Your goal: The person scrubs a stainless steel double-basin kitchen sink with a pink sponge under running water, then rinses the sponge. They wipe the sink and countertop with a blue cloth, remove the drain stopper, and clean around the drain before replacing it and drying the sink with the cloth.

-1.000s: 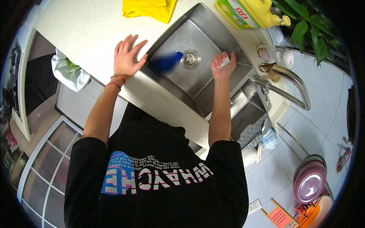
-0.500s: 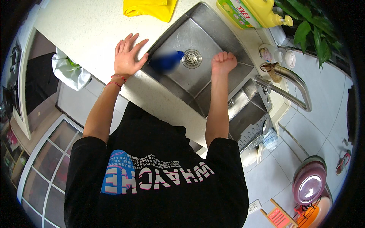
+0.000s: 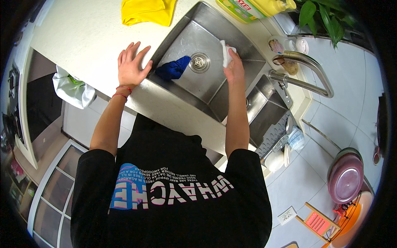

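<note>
My left hand [image 3: 133,67] rests flat on the pale countertop [image 3: 87,45] at the sink's left edge, fingers spread and holding nothing. In the steel sink [image 3: 211,39], my right hand [image 3: 235,69] grips a small white pad [image 3: 226,54], by the right-hand wall. Whether the pad is a sponge or a folded cloth I cannot tell; the fingers cover part of it. A crumpled dark blue cloth [image 3: 173,68] lies in the sink's left part, beside the round drain strainer [image 3: 199,63].
A folded yellow cloth [image 3: 148,11] lies on the far counter. Behind the sink stand a yellow detergent bottle [image 3: 248,9] and small containers. A curved faucet [image 3: 308,78] rises at right, above a smaller basin [image 3: 264,111]. Bowls [image 3: 295,138] stand beyond it.
My right hand has turned from a fist, and the white pad now shows in it. My left hand stays on the counter. The whole view has shifted slightly.
</note>
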Demonstrator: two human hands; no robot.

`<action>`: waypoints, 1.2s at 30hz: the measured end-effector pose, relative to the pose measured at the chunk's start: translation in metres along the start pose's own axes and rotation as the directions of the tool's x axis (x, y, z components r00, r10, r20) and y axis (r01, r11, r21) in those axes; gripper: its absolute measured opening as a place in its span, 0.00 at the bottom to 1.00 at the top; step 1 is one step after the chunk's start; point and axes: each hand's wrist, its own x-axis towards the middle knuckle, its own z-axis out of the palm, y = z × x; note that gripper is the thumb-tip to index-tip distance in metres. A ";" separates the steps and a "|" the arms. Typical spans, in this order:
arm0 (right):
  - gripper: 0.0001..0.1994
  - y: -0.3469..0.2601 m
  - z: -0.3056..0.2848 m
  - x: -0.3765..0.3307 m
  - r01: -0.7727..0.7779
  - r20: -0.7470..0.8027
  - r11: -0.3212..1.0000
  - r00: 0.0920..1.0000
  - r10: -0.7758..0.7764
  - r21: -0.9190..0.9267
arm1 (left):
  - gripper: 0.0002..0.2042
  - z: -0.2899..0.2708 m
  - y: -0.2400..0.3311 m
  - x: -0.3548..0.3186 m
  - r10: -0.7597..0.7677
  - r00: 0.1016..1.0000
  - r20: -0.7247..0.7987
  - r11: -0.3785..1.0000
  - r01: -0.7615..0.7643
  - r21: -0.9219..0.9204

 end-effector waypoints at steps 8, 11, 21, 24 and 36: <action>0.23 -0.011 0.062 -0.052 0.062 -0.155 0.998 0.986 -0.063 -0.012 | 0.24 -0.006 0.005 -0.003 0.076 0.994 -0.072 0.989 -0.085 -0.118; 0.23 -0.001 0.062 -0.067 0.090 -0.027 0.994 0.995 -0.092 -0.065 | 0.26 -0.010 0.068 0.005 0.194 0.980 -0.037 0.820 -0.183 -0.543; 0.27 -0.006 0.060 -0.118 0.391 0.316 0.788 0.912 -0.262 -0.476 | 0.29 0.007 0.133 0.060 0.429 0.732 0.530 0.397 0.374 -0.838; 0.30 -0.027 0.057 -0.130 0.485 0.411 0.490 0.874 -0.258 -0.724 | 0.29 0.002 0.139 0.056 0.462 0.746 0.479 0.240 0.415 -0.878; 0.21 -0.024 0.049 -0.130 0.354 0.302 0.549 0.935 -0.186 -0.757 | 0.18 -0.015 0.146 0.071 0.550 0.814 0.186 0.617 -0.246 -0.747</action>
